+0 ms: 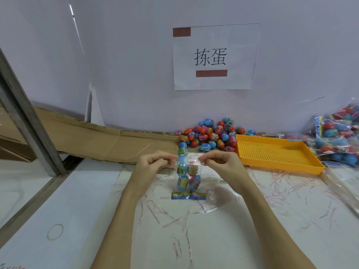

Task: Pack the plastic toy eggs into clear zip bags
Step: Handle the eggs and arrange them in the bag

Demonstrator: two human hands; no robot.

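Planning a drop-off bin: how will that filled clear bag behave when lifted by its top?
The clear bag likely hangs floppy, since both hands' fingers pinch thin film. The eggs inside probably sag and shift; it seems light.

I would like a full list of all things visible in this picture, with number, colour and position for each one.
clear zip bag: one, transparent with a colourful strip at its lower edge, centre, held up by its top; several eggs inside.
loose toy eggs: a pile, too many to count, blue, red and purple, against the wall behind the bag.
yellow tray: one, perforated, right of the pile.
filled bags: several, clear with eggs inside, far right.
paper sign: one, white with black characters, on the wall.
cardboard: brown, flattened, left along the wall.
rubber band: one, pale, lower left on the table.
left hand: pinches the bag's top.
right hand: pinches the bag's top.
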